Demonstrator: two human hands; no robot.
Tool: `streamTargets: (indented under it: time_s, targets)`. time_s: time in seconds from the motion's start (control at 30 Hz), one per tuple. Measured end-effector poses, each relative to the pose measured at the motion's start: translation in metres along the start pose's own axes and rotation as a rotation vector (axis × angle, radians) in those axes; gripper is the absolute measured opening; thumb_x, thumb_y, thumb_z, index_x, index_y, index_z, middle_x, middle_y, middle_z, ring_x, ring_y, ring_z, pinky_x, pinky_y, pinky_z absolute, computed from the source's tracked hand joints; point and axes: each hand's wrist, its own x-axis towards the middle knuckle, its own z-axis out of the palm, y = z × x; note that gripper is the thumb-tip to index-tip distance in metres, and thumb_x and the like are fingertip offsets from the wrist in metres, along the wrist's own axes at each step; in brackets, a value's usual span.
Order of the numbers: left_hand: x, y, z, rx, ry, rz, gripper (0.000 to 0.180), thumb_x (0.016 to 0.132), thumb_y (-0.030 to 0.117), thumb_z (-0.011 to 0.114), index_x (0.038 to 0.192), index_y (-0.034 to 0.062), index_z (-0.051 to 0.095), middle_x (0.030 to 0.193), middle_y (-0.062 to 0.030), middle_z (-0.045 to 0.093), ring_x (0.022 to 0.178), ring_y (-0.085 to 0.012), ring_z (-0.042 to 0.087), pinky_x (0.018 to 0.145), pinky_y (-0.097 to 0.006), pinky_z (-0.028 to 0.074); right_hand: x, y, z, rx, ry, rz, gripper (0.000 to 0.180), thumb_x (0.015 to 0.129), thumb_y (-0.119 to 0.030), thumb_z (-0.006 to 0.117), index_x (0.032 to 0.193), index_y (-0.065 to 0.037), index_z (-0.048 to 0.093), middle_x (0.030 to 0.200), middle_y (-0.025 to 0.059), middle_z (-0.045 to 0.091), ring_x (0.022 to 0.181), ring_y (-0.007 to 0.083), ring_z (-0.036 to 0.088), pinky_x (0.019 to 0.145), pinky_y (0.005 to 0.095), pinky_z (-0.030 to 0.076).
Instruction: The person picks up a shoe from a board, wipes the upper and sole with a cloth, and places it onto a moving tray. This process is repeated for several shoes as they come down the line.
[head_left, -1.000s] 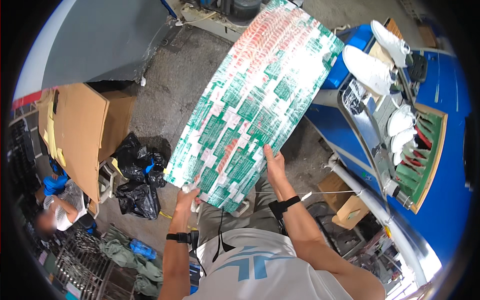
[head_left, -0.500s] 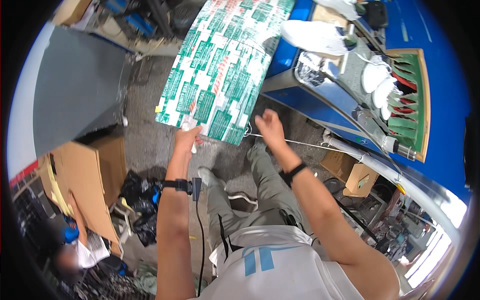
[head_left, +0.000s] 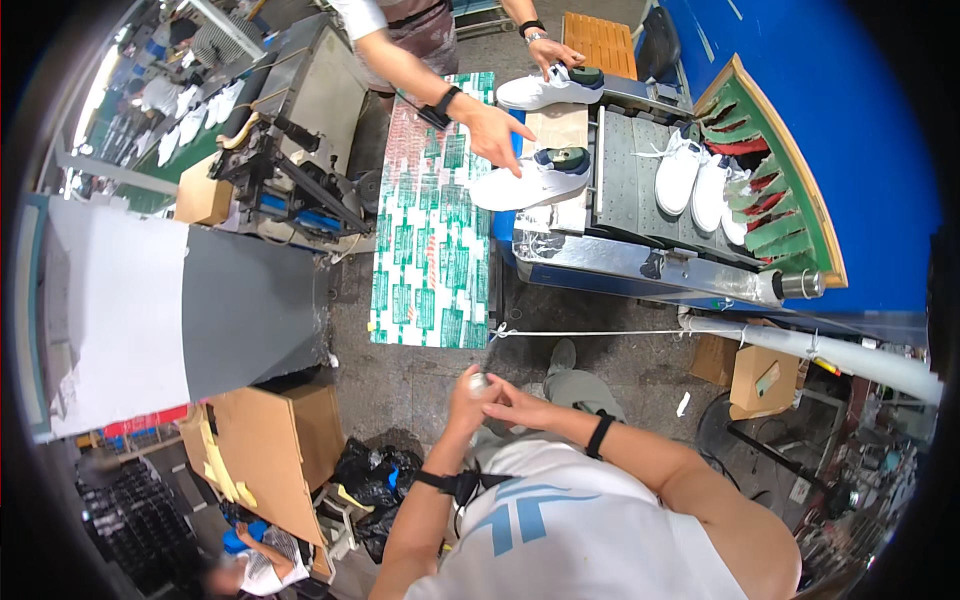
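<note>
A long sheet printed in green, red and white (head_left: 430, 230) lies flat on the concrete floor in front of me, between a grey machine and a blue conveyor. Neither hand touches it. My left hand (head_left: 465, 398) is raised close to my chest, fingers curled on a small white object (head_left: 478, 380). My right hand (head_left: 522, 405), with a black band on its wrist, reaches across and rests its fingers against my left hand; I see nothing held in it.
A co-worker's hands (head_left: 500, 130) handle white shoes (head_left: 530, 180) on the blue conveyor (head_left: 640, 190) at upper right. A grey machine (head_left: 200, 290) stands left, cardboard (head_left: 270, 450) and black bags (head_left: 375, 480) lie at lower left. A thin cord (head_left: 600, 333) runs from the sheet's near right corner toward a pipe.
Both hands held the printed sheet up in front of me; now it lies on the floor and my hands have drawn back together near my chest.
</note>
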Motion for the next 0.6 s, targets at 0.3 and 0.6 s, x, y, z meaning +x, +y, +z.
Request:
streamTargets:
  time_s: [0.3, 0.6]
  targets:
    - [0.009, 0.055, 0.057, 0.111, -0.388, 0.321, 0.089, 0.099, 0.007, 0.075, 0.173, -0.0017, 0.027, 0.160, -0.0155, 0.053, 0.144, -0.0227, 0.053, 0.116, -0.037, 0.049, 0.000, -0.060, -0.080, 0.285, -0.084, 0.110, 0.064, 0.105, -0.057, 0.071, 0.148, -0.013, 0.058, 0.112, 0.0036, 0.071, 0.093, 0.0139, 0.068, 0.075, 0.0309, 0.058]
    - [0.090, -0.028, -0.080, -0.316, 0.188, -0.214, 0.065, 0.103, 0.045, 0.073, 0.156, 0.0096, 0.061, 0.134, -0.0071, 0.076, 0.109, -0.0165, 0.070, 0.099, -0.036, 0.054, -0.026, -0.030, -0.180, 0.083, 0.374, -0.087, 0.038, 0.114, -0.036, 0.062, 0.127, -0.004, 0.076, 0.102, 0.0096, 0.080, 0.090, 0.0209, 0.078, 0.080, 0.0353, 0.063]
